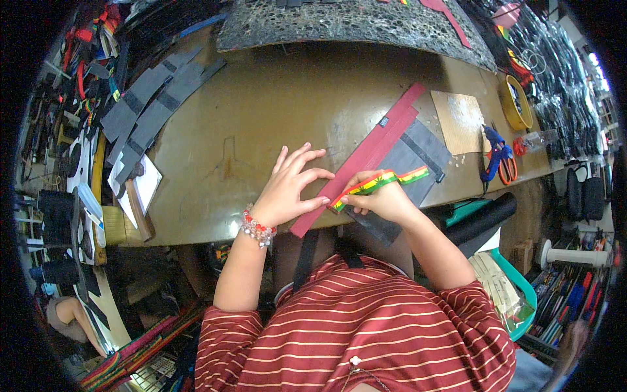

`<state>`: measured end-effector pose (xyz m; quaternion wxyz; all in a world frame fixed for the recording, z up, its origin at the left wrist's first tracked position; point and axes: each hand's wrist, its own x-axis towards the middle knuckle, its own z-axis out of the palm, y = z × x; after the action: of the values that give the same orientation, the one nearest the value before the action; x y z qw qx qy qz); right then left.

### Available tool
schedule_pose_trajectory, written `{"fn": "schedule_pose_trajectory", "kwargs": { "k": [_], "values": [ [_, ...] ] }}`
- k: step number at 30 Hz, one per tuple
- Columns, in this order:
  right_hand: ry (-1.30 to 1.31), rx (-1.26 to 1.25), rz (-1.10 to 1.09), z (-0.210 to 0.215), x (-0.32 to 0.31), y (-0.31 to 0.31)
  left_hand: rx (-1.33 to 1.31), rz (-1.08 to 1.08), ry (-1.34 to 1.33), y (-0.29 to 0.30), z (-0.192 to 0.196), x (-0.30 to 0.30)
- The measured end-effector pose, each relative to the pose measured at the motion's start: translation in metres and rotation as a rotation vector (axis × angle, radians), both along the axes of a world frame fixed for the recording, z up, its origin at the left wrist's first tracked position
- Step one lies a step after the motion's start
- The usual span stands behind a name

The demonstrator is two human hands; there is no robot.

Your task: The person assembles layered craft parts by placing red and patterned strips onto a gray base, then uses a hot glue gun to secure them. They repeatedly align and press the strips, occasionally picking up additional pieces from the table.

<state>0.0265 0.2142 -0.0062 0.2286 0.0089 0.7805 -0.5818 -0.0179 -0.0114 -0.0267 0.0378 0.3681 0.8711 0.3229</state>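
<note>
A long dark-red strip (pixel 375 149) lies slantwise on the table, with a small dark label on its upper part. It overlaps dark grey panels (pixel 408 157) that carry a black band. My right hand (pixel 385 201) pinches a green, yellow and red striped ribbon (pixel 372 184) near its end, down against the strip. The rest of the ribbon loops over the hand and trails right. My left hand (pixel 287 186), with a beaded bracelet at the wrist, has its fingers spread; thumb and index tips rest at the strip's left edge, beside the ribbon end.
Blue-and-orange-handled scissors (pixel 499 160) lie right, near a thin tan board (pixel 457 121) and a yellow round container (pixel 516 101). Far left are more grey panels (pixel 153 98) and a hammer (pixel 137 196) on white sheets. A speckled slab (pixel 339 26) spans the back.
</note>
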Motion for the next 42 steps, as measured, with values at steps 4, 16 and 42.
{"fn": "schedule_pose_trajectory", "kwargs": {
  "k": [4, 16, 42],
  "values": [
    [0.029, 0.027, 0.014, -0.001, 0.001, 0.0, -0.012, 0.005, 0.031, 0.001, 0.0, 0.0],
    [0.169, 0.014, 0.047, 0.005, 0.0, 0.001, -0.045, 0.082, 0.068, 0.01, 0.0, 0.003],
    [0.234, 0.418, -0.216, 0.006, -0.041, 0.046, -0.065, 0.076, 0.061, 0.009, 0.0, 0.004]
  ]
}}
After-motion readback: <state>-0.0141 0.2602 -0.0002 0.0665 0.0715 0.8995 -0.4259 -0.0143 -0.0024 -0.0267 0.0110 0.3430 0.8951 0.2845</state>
